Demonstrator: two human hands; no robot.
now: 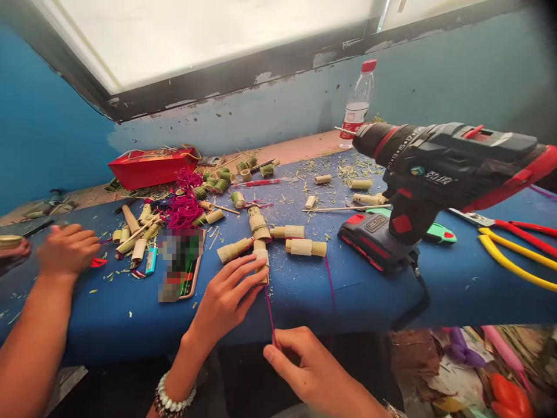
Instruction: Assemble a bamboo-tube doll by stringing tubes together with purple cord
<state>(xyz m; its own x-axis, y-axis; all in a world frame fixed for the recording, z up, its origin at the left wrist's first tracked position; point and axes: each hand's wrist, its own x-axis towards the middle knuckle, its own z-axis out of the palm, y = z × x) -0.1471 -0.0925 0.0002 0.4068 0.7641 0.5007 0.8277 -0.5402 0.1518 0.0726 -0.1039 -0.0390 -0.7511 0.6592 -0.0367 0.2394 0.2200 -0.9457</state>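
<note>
Magenta cord (pixel 270 313), pale yellow bamboo (pixel 258 223)

Overexposed white glare fills the window (pixel 217 40) above the desk (pixel 300 305), lighting its top from behind while the space beneath it sinks into dark shadow, a co-worker's hand (pixel 69 249) over its left end looks soft, and blocky pixels hide part of the phone (pixel 196 264) on it.

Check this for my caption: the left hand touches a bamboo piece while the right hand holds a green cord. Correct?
Not quite: the head view shows the cord in the right hand is magenta. The left hand does touch a bamboo piece.
</note>
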